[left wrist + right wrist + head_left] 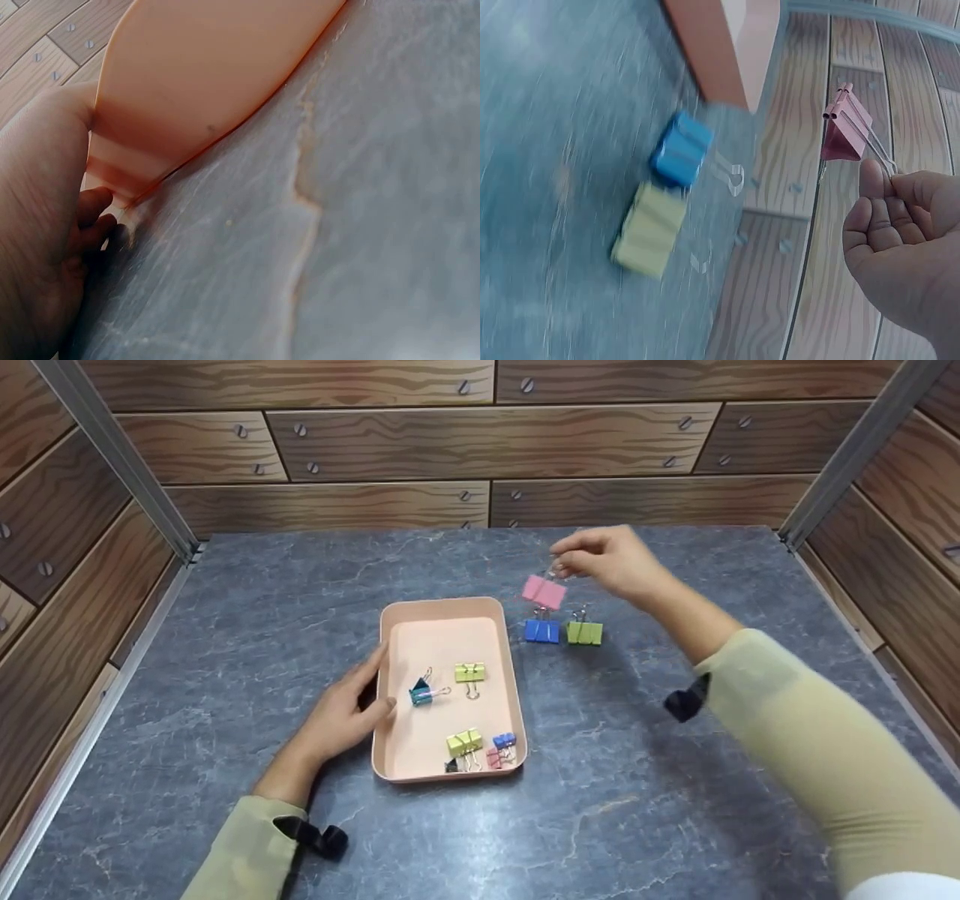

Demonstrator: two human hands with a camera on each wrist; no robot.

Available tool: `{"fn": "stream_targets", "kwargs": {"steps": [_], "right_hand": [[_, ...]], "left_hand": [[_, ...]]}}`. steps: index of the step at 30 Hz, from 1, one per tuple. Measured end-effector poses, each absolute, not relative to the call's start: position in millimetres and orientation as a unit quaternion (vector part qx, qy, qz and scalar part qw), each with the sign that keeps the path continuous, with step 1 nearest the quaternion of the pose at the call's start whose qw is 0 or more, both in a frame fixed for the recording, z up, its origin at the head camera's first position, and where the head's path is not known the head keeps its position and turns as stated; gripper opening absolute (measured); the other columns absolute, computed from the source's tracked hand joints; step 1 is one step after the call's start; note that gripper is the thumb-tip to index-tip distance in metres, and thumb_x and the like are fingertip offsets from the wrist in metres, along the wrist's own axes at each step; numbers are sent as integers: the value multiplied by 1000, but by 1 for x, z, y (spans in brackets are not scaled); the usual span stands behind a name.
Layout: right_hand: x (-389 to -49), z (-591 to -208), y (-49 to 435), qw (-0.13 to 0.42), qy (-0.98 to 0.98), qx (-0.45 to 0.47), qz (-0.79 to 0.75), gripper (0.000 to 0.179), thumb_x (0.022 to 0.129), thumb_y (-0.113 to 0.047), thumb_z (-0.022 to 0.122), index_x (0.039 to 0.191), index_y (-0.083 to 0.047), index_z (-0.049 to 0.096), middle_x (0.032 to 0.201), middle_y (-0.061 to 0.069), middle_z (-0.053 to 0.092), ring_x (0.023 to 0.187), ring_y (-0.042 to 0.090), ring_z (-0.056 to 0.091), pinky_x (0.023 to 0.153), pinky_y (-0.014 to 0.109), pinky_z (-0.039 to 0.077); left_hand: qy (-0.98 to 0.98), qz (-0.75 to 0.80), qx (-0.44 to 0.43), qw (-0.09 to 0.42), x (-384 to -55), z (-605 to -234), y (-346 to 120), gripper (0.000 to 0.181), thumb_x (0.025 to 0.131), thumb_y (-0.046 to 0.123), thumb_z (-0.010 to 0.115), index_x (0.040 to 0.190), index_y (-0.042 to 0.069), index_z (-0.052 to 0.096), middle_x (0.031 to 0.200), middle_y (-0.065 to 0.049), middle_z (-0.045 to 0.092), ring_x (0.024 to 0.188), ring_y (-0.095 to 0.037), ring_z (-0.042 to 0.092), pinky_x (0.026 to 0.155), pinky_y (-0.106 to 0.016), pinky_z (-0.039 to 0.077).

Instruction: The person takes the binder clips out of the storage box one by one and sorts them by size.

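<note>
My right hand (611, 562) pinches a pink binder clip (544, 592) by its wire handles, holding it in the air above the table. In the right wrist view the pink clip hangs from thumb and fingertips. Just below it in the head view stand a blue binder clip (541, 631) and a green binder clip (585, 633), side by side. My left hand (346, 716) grips the left wall of a peach tray (448, 604), thumb over the rim and fingers outside. Inside lie a teal binder clip (421, 694) and a yellow-green binder clip (470, 672).
At the tray's near end is a cluster: a yellow binder clip (464, 742), a small blue clip (504, 740), a small pink clip (494, 757) and a dark clip (451, 766). Wood-patterned panels (375, 442) wall the grey marbled table (262, 585) at the back and sides.
</note>
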State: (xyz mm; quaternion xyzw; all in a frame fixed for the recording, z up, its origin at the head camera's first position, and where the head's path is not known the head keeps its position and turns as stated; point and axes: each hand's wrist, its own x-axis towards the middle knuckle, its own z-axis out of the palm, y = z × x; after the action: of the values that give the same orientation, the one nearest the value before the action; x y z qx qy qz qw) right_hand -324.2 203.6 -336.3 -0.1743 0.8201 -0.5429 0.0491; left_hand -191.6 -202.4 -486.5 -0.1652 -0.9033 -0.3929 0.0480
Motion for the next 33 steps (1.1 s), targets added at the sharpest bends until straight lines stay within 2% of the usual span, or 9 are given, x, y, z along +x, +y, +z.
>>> {"fn": "stream_targets", "kwargs": {"steps": [4, 13, 19, 26, 33], "right_hand": [[-323, -335, 225, 34, 829, -171, -532, 23, 103, 3, 63, 121, 13, 72, 106, 20, 77, 93, 19, 76, 85, 27, 62], [-318, -339, 264, 48, 871, -143, -467, 25, 107, -3, 59, 125, 8, 72, 115, 20, 75, 93, 10, 73, 83, 22, 60], [-316, -342, 279, 66, 883, -136, -444, 26, 109, -7, 58, 127, 5, 72, 118, 19, 75, 98, 12, 73, 84, 21, 60], [-315, -349, 291, 75, 894, -130, -422, 27, 109, -11, 59, 128, 2, 73, 120, 14, 75, 98, 8, 70, 83, 20, 58], [-317, -359, 301, 70, 882, -131, -446, 27, 108, -4, 58, 128, 9, 70, 120, 19, 74, 94, 6, 71, 82, 20, 59]], "left_hand": [[-903, -393, -167, 51, -191, -487, -203, 82, 95, 29, 67, 169, 18, 32, 160, -24, 47, 145, -42, 47, 120, -56, 38], [-902, -398, -163, 41, -190, -485, -204, 83, 96, 29, 68, 169, 21, 31, 162, -22, 45, 147, -40, 45, 122, -55, 35], [-899, -402, -166, 50, -190, -487, -205, 83, 95, 29, 69, 169, 20, 32, 161, -25, 46, 146, -43, 46, 121, -57, 36], [-894, -407, -173, 67, -191, -489, -203, 81, 94, 28, 68, 167, 15, 36, 156, -27, 50, 142, -44, 50, 118, -60, 38], [-899, -403, -166, 47, -191, -486, -202, 83, 95, 28, 69, 168, 17, 33, 159, -24, 48, 145, -40, 47, 120, -56, 37]]}}
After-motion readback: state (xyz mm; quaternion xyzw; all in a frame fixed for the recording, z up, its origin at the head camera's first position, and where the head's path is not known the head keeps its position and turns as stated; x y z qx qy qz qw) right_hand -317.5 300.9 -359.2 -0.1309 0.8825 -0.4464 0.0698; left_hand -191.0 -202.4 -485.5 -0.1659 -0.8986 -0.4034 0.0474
